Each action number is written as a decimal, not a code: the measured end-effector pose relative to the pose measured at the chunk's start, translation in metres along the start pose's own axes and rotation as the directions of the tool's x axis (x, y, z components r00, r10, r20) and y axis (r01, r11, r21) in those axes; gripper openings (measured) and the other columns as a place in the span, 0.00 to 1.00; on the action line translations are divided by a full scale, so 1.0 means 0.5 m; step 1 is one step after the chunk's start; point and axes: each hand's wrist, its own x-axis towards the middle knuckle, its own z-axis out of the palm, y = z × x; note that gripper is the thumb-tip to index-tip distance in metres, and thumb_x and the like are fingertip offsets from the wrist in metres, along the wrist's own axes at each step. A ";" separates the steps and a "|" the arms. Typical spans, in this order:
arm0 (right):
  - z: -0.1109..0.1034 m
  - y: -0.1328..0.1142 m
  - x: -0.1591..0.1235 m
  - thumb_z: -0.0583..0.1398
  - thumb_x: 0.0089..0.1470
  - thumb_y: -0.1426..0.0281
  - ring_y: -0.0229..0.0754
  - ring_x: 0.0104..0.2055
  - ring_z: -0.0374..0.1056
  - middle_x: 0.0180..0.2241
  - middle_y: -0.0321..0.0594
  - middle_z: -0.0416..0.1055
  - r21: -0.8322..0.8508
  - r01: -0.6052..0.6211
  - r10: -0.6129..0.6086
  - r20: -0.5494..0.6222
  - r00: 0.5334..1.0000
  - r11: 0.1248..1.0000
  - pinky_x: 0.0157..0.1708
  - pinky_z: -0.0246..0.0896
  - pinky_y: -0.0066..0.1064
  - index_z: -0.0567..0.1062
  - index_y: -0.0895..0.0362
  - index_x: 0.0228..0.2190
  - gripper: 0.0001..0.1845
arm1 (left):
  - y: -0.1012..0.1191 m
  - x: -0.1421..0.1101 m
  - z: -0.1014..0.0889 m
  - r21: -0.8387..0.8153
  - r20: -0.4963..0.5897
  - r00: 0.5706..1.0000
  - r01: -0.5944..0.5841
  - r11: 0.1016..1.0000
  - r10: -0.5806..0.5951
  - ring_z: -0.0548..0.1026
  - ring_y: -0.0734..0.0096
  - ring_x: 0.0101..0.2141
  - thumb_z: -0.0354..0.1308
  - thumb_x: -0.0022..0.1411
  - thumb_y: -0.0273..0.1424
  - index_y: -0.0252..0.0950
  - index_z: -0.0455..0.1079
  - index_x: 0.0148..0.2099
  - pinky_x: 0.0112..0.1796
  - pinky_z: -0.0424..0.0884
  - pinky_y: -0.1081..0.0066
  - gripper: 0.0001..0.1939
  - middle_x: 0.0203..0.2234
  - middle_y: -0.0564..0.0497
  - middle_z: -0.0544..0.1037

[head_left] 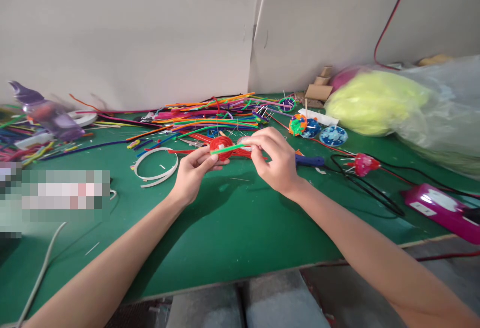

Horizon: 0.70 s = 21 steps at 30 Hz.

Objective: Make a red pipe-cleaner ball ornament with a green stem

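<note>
Above the middle of the green table, a round coil of red pipe cleaner (216,143) with a whitish spot at its centre is gripped at its edge by my left hand (193,173). The fingers there are closed, thumb in front. A short green pipe cleaner (231,148) lies across the front of the coil. Its right end is pinched between the thumb and finger of my right hand (275,160); its left end reaches my left thumb. Whether the green piece is fixed to the coil, I cannot tell.
Many coloured pipe cleaners (217,123) are heaped at the back of the green table (232,238). A white strip loop (174,165) lies left; a blue-handled tool (310,160), patterned discs (333,136) and a magenta device (438,208) lie right. Plastic bags (378,100) stand behind.
</note>
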 end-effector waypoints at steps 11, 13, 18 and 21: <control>-0.008 0.007 0.000 0.56 0.53 0.77 0.35 0.26 0.65 0.26 0.35 0.70 -0.062 -0.050 0.050 0.009 0.999 0.997 0.27 0.60 0.28 0.70 0.55 0.29 0.05 | 0.007 0.008 -0.002 -0.193 -0.088 0.994 0.040 0.980 -0.058 0.81 0.65 0.34 0.67 0.52 0.33 0.34 0.75 0.42 0.34 0.76 0.74 0.14 0.35 0.47 0.82; -0.009 0.008 0.001 0.55 0.52 0.76 0.35 0.25 0.64 0.26 0.35 0.70 -0.069 -0.060 0.062 0.015 0.998 0.996 0.26 0.58 0.28 0.69 0.55 0.28 0.05 | 0.011 0.009 -0.002 -0.235 -0.107 0.990 0.066 0.970 -0.093 0.81 0.68 0.33 0.68 0.51 0.31 0.34 0.75 0.40 0.34 0.76 0.76 0.13 0.33 0.49 0.82; -0.007 0.008 0.001 0.55 0.52 0.76 0.35 0.24 0.63 0.25 0.35 0.69 -0.074 -0.075 0.075 0.005 0.997 0.994 0.25 0.58 0.28 0.68 0.55 0.28 0.05 | 0.014 0.010 -0.003 -0.297 -0.095 0.983 0.123 0.947 -0.158 0.81 0.71 0.33 0.66 0.52 0.29 0.35 0.75 0.41 0.33 0.76 0.77 0.12 0.34 0.50 0.82; -0.007 0.008 0.001 0.54 0.52 0.76 0.36 0.25 0.64 0.26 0.35 0.70 -0.069 -0.085 0.085 -0.003 0.996 0.994 0.26 0.58 0.29 0.68 0.54 0.28 0.05 | 0.015 0.009 -0.003 -0.289 -0.107 0.979 0.136 0.948 -0.173 0.81 0.69 0.33 0.65 0.53 0.28 0.35 0.74 0.40 0.33 0.76 0.76 0.11 0.33 0.50 0.82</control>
